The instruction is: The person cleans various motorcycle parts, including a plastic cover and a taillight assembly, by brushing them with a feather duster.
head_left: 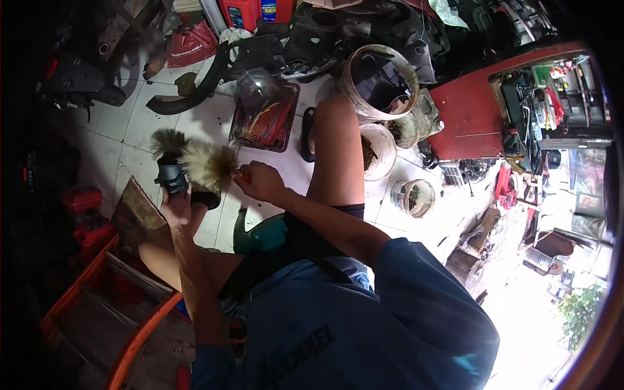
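My left hand grips a small dark metal part and holds it up in front of me. My right hand is closed on the handle of a brush with splayed tan bristles, and the bristles press against the part. A second tuft of bristles shows just behind the part. I sit low over a white tiled floor, my bare knee raised to the right of both hands.
A shallow red tray of small tools lies on the floor ahead. Clear plastic jars and tubs stand to the right. A red cabinet is at far right, an orange frame at lower left, dark motorcycle parts behind.
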### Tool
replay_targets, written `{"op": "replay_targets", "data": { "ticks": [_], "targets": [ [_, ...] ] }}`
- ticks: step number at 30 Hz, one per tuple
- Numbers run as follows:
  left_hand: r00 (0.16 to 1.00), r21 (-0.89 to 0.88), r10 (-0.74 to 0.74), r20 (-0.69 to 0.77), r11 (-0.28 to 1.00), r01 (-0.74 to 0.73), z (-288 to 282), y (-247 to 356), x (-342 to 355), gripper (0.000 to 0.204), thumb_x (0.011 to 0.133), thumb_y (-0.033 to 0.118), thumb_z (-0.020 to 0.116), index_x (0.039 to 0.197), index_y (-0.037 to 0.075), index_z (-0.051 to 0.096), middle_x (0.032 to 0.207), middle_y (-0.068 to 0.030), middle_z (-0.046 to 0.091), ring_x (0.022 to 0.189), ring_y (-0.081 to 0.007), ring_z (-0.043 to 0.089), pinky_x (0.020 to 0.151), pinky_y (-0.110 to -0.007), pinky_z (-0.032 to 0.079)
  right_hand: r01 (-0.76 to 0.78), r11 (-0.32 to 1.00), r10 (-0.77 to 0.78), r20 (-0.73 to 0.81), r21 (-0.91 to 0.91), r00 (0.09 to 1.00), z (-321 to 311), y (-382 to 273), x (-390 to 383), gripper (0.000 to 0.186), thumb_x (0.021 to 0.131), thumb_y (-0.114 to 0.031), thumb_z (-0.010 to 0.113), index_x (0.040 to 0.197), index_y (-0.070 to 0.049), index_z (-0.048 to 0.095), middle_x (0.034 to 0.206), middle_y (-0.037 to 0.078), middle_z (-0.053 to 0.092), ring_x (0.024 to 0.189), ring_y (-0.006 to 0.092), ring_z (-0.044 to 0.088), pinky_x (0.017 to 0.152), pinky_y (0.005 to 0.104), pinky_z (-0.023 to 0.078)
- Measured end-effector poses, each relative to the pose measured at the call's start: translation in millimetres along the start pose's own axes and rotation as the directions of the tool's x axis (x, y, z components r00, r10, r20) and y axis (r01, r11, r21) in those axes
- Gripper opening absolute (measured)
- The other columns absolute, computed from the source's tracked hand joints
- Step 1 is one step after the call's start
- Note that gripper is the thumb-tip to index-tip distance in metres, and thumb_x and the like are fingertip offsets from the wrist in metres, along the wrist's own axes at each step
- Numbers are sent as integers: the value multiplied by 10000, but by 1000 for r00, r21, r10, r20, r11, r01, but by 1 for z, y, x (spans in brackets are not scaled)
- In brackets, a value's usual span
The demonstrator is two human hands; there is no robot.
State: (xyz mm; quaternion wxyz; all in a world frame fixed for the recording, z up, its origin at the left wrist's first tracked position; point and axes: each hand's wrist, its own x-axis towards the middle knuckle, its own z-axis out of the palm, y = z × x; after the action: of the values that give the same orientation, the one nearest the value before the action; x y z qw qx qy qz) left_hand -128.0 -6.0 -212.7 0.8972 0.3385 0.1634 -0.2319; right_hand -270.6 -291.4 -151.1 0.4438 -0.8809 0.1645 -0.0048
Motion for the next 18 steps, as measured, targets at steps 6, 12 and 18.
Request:
{"op": "replay_targets", "data": {
  "ticks": [6, 12, 18],
  "targets": [
    [974, -77, 225, 12, 972, -223, 39, 6, 10, 441, 927, 173, 590, 1341, 52, 496, 1351, -126, 539, 1254, -286, 503, 1120, -530, 347, -164, 986, 165, -44, 44, 985, -11, 6, 2, 311, 867, -380, 578, 896, -102, 714, 811, 178, 636, 754, 366, 634, 705, 490, 509],
    [932, -384, 101, 347, 922, 44, -7, 75, 44, 530, 992, 210, 436, 1415, -86, 315, 1420, -235, 432, 1317, -368, 426, 1139, -535, 326, -18, 961, 67, -171, 277, 983, -11, -18, 4, 349, 865, -413, 600, 872, -84, 715, 751, 171, 635, 753, 356, 636, 690, 469, 508],
    [989, -534, 13, 145, 843, 67, 23, 95, 54, 498, 1019, 228, 416, 1393, -93, 341, 1369, -240, 484, 1279, -375, 475, 1098, -553, 396, 6, 921, 72, -186, 389, 980, -18, -27, 6, 369, 865, -404, 612, 765, -51, 650, 714, 173, 613, 735, 362, 628, 669, 466, 503]
  ]
}}
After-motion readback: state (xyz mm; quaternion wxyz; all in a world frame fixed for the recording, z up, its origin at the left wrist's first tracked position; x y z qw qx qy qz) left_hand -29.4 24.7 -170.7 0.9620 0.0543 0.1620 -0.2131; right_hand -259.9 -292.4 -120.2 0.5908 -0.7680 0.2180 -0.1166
